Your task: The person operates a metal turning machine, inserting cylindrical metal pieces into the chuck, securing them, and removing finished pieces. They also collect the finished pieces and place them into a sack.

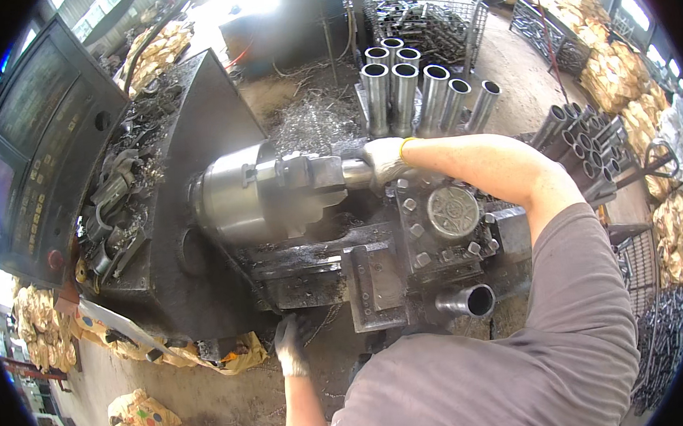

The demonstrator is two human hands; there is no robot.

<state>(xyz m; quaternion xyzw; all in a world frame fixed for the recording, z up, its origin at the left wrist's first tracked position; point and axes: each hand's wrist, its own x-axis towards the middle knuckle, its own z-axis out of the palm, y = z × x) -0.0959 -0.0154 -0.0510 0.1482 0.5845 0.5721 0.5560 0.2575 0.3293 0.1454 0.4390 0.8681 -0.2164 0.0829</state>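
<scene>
The round metal piece (pixel 357 173) is smooth, bright silver-grey and shiny, lying sideways, close to level, with only a short stretch of its straight side showing. Its left end meets the stepped jaws of the big steel chuck (pixel 233 195), and how far it goes in cannot be seen. The right grip (pixel 385 161) wraps its other end, hiding whether it is hollow.

We count eight upright steel tubes (pixel 403 102), two gloved hands (pixel 385 161) and one chuck (pixel 233 198). We see one control panel (pixel 39 171).
</scene>
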